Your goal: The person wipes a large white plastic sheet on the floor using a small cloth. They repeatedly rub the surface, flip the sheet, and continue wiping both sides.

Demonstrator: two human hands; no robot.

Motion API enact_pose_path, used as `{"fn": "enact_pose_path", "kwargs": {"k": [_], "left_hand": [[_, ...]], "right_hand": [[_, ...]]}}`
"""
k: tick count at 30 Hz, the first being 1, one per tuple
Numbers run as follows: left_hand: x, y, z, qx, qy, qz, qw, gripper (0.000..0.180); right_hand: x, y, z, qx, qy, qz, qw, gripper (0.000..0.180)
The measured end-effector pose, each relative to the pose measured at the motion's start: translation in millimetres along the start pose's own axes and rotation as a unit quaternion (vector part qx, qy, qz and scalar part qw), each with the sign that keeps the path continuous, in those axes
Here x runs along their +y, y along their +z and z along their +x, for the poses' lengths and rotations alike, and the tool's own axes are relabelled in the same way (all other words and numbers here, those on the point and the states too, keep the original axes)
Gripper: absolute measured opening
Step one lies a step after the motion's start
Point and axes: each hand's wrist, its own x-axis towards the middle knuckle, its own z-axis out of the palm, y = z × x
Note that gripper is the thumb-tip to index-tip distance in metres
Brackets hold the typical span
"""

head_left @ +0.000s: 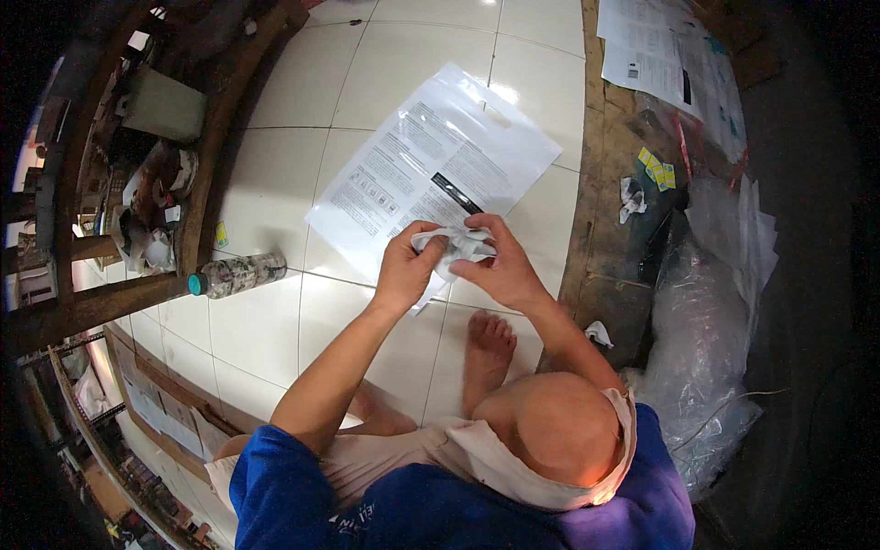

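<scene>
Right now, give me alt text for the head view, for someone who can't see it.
The left hand and right hand hold a crumpled white wad above the near end of a printed white bag on a tiled floor. A teal-capped bottle lies to the left; clear plastic is heaped at right.

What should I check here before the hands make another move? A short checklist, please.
1. Crumpled white wad secured: ok, the left hand and right hand both grip it.
2. Printed bag spread out on the floor: ok.
3. Bag's near edge free of creases: cannot tell, the hands partly hide it.
4. Bottle standing upright: not ok, it lies on its side.
5. Bottle apart from the bag: ok.
6. Teal cap on the bottle: ok; tightness, cannot tell.
</scene>
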Motion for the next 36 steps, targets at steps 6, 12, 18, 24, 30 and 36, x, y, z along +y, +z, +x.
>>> {"fn": "enact_pose_path", "kwargs": {"k": [6, 12, 18, 24, 30, 36], "left_hand": [[7, -16, -3, -0.047, 0.017, 0.015, 0.999, 0.017], [8, -22, -3, -0.094, -0.012, -0.017, 0.995, 0.024], [-3, -30, 0, -0.040, -0.078, -0.118, 0.989, 0.034], [-4, -21, -2, 0.134, 0.180, 0.179, 0.958, 0.041], [-16, -11, -22, -0.103, 0.024, 0.184, 0.977, 0.032], [-51, -4, -29, -0.100, -0.024, 0.100, 0.990, 0.028]], "right_hand": [[18, -10, 10, -0.055, 0.168, 0.193, 0.965, 0.020], [30, -11, 6, -0.027, 0.226, 0.333, 0.915, 0.011], [23, 2, 7, -0.014, 0.194, 0.406, 0.893, 0.012], [22, 8, 6, -0.008, 0.171, 0.423, 0.890, 0.011], [15, 18, 0, 0.025, 0.159, 0.394, 0.905, 0.016], [40, -5, -19, -0.064, 0.078, 0.009, 0.995, 0.033]]}}
